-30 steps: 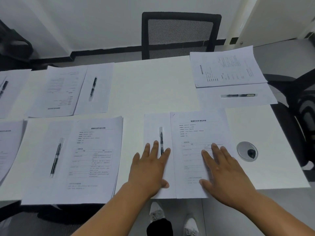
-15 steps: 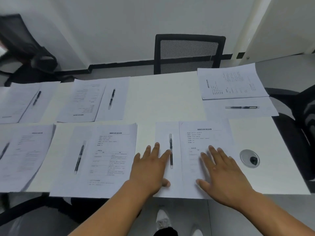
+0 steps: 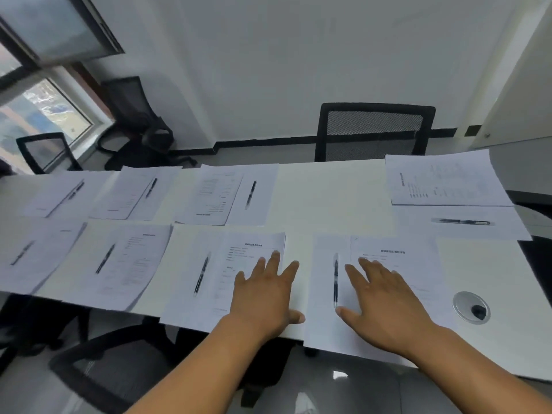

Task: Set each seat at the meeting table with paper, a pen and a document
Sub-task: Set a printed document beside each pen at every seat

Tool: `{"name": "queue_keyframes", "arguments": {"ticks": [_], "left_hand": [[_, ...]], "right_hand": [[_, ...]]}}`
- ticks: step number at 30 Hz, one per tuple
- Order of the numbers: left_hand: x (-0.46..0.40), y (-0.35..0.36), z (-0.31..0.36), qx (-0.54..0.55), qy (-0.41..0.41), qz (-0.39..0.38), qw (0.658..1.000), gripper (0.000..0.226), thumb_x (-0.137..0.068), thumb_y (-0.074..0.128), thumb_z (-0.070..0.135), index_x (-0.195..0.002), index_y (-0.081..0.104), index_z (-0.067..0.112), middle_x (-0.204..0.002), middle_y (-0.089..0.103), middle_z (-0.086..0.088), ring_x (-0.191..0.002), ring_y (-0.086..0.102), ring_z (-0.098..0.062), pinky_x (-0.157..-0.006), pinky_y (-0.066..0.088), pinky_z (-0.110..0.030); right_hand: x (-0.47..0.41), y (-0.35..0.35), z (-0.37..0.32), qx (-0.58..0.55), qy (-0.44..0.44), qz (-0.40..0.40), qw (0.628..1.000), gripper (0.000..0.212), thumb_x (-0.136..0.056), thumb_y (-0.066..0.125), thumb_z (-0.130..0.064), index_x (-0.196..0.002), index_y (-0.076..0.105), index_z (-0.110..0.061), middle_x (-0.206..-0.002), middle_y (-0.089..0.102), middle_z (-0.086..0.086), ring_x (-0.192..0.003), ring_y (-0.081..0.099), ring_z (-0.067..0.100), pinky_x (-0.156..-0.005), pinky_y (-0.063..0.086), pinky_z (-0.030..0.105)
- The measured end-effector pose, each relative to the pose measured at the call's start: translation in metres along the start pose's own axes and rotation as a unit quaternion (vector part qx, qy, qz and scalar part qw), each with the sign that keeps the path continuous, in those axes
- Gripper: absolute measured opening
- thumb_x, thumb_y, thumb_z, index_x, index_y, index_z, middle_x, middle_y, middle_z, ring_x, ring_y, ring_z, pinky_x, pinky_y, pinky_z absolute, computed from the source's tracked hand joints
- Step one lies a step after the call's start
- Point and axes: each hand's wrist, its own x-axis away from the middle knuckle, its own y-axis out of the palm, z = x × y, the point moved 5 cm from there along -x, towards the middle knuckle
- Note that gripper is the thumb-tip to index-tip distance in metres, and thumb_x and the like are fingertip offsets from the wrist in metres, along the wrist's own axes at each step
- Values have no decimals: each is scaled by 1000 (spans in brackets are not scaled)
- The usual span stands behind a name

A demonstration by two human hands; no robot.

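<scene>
On the white meeting table [image 3: 328, 198] lie several seat sets, each a blank paper, a black pen and a printed document. In the set right in front of me, a pen [image 3: 335, 279] lies on a blank paper [image 3: 322, 252] beside a document [image 3: 403, 258]. My right hand [image 3: 385, 303] rests flat, fingers spread, on this document and paper, its thumb near the pen's lower end. My left hand [image 3: 265, 297] lies flat across the right edge of the neighbouring document [image 3: 248, 255] and the bare table. That set's pen [image 3: 201, 274] lies to the left.
More sets line the far row and the left. One set with a pen [image 3: 463, 222] sits at the right end. A round metal cable grommet [image 3: 471, 307] is set into the table near right. A black mesh chair [image 3: 373, 131] stands opposite, another chair [image 3: 104, 369] below left.
The view has tilted up and turned left, showing more sets and a window. Both hands slid left: the left off the blank paper onto the neighbouring document, the right toward the pen.
</scene>
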Motion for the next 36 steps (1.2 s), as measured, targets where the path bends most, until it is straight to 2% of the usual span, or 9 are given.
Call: {"name": "queue_keyframes", "arguments": {"ticks": [14, 21, 28, 36], "left_hand": [[21, -33, -74, 5, -15, 27, 1000, 106, -95, 71, 67, -172, 4, 41, -184, -7, -2, -170, 4, -30, -132, 17, -62], [-1, -20, -139, 5, 30, 15, 999, 106, -94, 70, 68, -172, 4, 40, -184, -6, -3, -169, 6, -30, -133, 14, -62], [-26, 7, -210, 0, 102, -10, 995, 106, -94, 71, 68, -173, 6, 40, -183, -2, -4, -168, 10, -32, -131, 18, -62], [-36, 32, -261, 0, 139, -34, 990, 106, -94, 69, 69, -172, 4, 41, -183, -3, -4, -169, 8, -31, -132, 18, -63]], "right_hand": [[-23, -34, -81, 9, -27, 17, 999, 89, -101, 38, -72, -171, 8, -26, -179, 10, 6, -165, 9, 30, -133, 15, 51], [-54, -22, -142, 10, 12, 9, 1000, 89, -101, 40, -71, -171, 10, -26, -179, 12, 6, -165, 9, 29, -133, 16, 51], [-83, 16, -214, 9, 66, -13, 998, 89, -101, 43, -70, -170, 11, -25, -178, 14, 7, -164, 12, 30, -132, 19, 50], [-88, 52, -252, -7, 120, -41, 992, 92, -100, 44, -70, -171, 3, -29, -180, -8, 7, -166, 2, 31, -131, 19, 58]]}}
